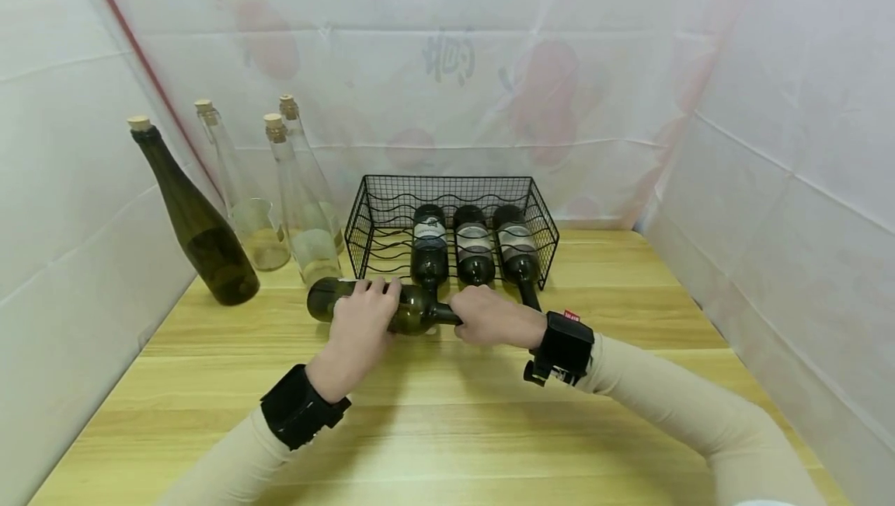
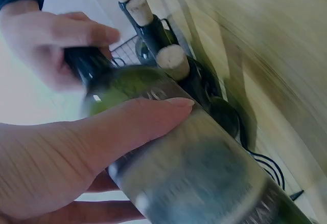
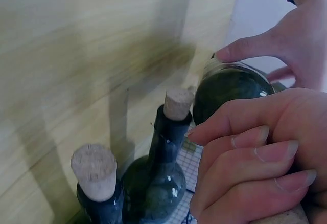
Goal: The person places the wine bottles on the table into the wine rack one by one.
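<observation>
A dark green wine bottle (image 1: 416, 310) lies sideways across both hands in front of the black wire rack (image 1: 355, 246). My left hand (image 1: 361, 319) grips its body, the thumb lying over the label (image 2: 194, 168) in the left wrist view. My right hand (image 1: 492, 315) curls its fingers round the neck. Inside the rack three dark wine bottles (image 1: 430, 257) lie side by side, necks toward me. Their corks (image 2: 172, 60) show in the left wrist view. In the right wrist view, curled fingers (image 3: 250, 168) hide the held bottle's neck.
On the table's left side stand a tall dark green bottle (image 1: 210, 242) and three clear bottles (image 1: 308, 218), all corked. The wooden table (image 1: 419, 428) reaches white cloth walls (image 1: 447, 102) behind and at both sides. The rack's left part shows bare wavy wires.
</observation>
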Motion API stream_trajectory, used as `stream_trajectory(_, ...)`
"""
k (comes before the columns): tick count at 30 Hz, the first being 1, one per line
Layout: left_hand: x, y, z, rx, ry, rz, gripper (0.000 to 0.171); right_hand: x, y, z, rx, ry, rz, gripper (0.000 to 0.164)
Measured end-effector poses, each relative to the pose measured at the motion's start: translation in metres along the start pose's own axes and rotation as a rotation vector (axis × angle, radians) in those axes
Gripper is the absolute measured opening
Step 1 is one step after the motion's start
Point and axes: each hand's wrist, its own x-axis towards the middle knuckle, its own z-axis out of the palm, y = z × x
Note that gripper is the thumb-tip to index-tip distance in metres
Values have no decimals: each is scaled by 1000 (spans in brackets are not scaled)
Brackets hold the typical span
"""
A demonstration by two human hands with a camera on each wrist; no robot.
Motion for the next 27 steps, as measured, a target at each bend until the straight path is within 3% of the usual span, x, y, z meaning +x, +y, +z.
stream_trajectory(4, -1, -9, 3, -14, 33, -22, 76, -7, 2, -6, 9, -1, 26, 20)
stream_trajectory(10, -4, -23, 5, -100, -20, -80, 97, -14, 6, -12, 3, 17, 42, 29)
stream_trajectory(14, -6, -30, 3, -142, -52, -103, 97, -18, 9, -16, -19, 37, 55, 29)
stream_trajectory(17, -6, -35, -2, -144, -112, -103, 88, -21, 12, -19, -22, 40, 75, 28)
stream_trajectory(23, -7, -42, -11, -173, -277, -85, 38, -26, 16, -23, 9, 46, 108, 27)
stream_trajectory(27, -10, -42, -12, -184, -342, -40, 38, -26, 18, -23, 7, 48, 118, 24)
